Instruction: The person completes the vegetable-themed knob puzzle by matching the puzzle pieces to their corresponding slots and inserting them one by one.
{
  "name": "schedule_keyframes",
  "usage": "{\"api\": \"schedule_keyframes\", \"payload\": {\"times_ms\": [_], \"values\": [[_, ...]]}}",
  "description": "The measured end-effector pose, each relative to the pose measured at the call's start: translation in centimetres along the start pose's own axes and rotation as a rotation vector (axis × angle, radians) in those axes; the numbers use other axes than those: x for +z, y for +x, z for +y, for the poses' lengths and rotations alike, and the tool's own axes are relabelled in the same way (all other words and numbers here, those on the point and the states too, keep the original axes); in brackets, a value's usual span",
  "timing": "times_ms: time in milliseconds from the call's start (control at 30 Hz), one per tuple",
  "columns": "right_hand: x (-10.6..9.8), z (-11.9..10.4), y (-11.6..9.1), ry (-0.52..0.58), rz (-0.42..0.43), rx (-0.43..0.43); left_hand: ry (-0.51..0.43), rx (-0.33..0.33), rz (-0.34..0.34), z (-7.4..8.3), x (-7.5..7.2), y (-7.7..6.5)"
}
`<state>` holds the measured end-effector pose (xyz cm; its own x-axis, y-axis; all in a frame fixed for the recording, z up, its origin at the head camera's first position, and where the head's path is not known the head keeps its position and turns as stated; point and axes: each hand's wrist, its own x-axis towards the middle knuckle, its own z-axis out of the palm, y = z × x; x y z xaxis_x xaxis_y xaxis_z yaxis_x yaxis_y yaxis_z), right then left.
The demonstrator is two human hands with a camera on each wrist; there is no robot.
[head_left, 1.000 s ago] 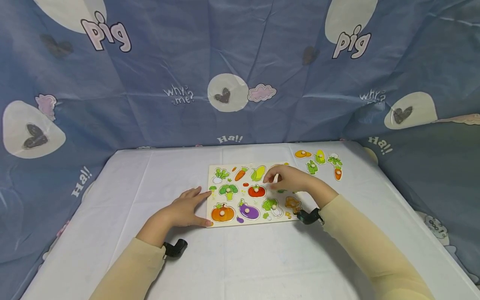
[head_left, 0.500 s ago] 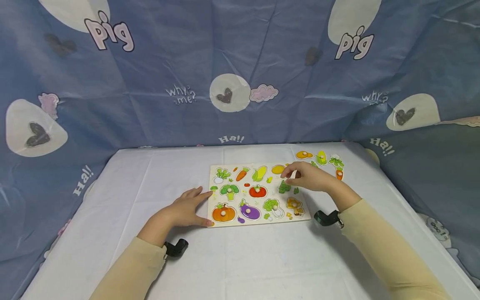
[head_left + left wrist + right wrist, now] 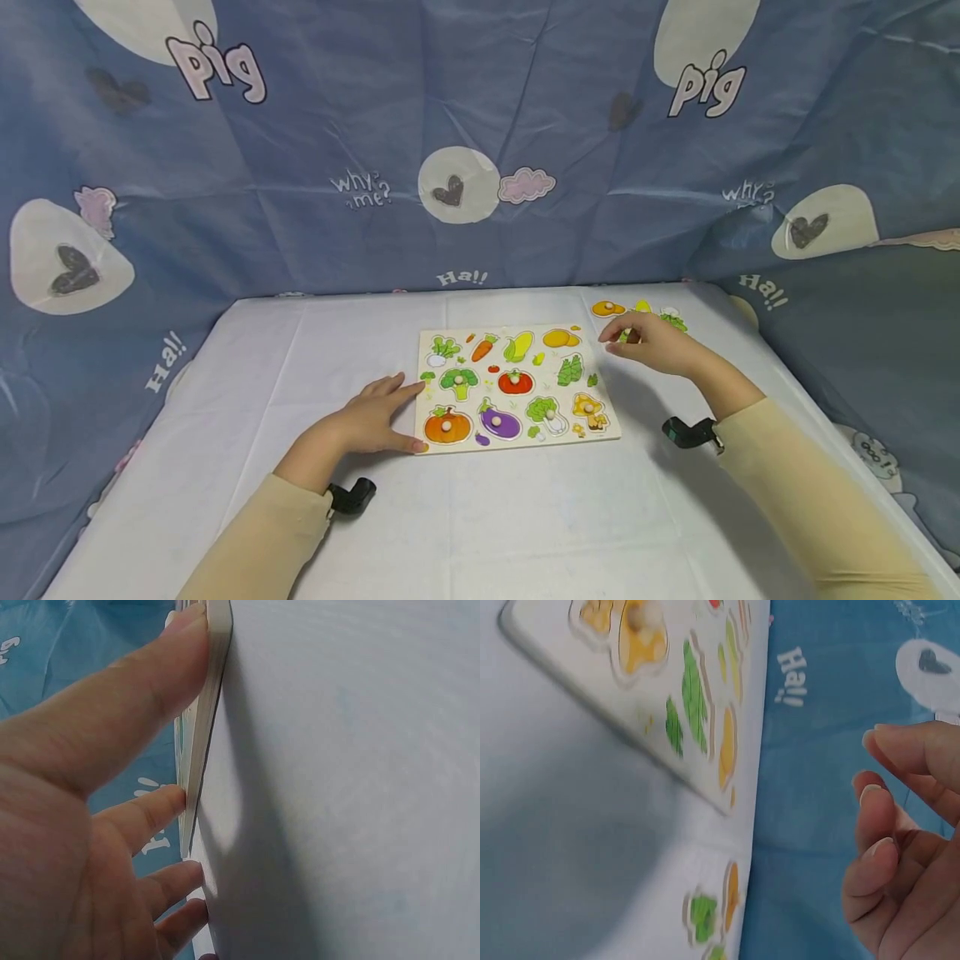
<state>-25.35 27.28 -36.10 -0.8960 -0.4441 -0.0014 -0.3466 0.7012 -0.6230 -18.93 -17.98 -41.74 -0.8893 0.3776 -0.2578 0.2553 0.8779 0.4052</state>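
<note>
A wooden vegetable puzzle board (image 3: 543, 387) lies on the white table. My left hand (image 3: 367, 417) rests at its left edge, thumb on the near corner and fingers spread, as the left wrist view also shows. Knobbed pieces sit in the board: broccoli (image 3: 459, 382), tomato (image 3: 515, 383), pumpkin (image 3: 447, 427), eggplant (image 3: 500, 422), leafy cabbage (image 3: 553, 421) and mushroom (image 3: 590, 412). Printed slots without knobs fill the back row. Right of the board hovers my right hand (image 3: 652, 343), fingers loosely bent, thumb and index apart, holding nothing in the right wrist view (image 3: 900, 840).
Loose knobbed pieces lie at the table's back right: a potato (image 3: 606, 309), a corn (image 3: 642, 307), a leafy radish (image 3: 672, 319) and a green piece (image 3: 703, 918). My right hand partly covers this group in the head view. A blue patterned cloth (image 3: 300, 242) hangs behind.
My right hand has moved right, from over the board to beside the loose pieces, covering the carrot piece and part of the others. The left hand stays at the board's edge.
</note>
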Motion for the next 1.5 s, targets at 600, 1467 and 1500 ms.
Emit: {"api": "schedule_keyframes", "payload": {"times_ms": [600,1467,1500], "values": [[-1.9,4.8,0.9,-0.006,0.059,0.096,0.000,0.014,-0.007,0.1,-0.1,-0.1],[0.3,9.2,4.3,-0.003,0.100,0.271,0.000,0.003,-0.015,0.1,-0.3,-0.1],[0.3,9.3,4.3,-0.001,0.099,0.273,-0.001,0.003,-0.015,0.1,-0.3,-0.1]]}}
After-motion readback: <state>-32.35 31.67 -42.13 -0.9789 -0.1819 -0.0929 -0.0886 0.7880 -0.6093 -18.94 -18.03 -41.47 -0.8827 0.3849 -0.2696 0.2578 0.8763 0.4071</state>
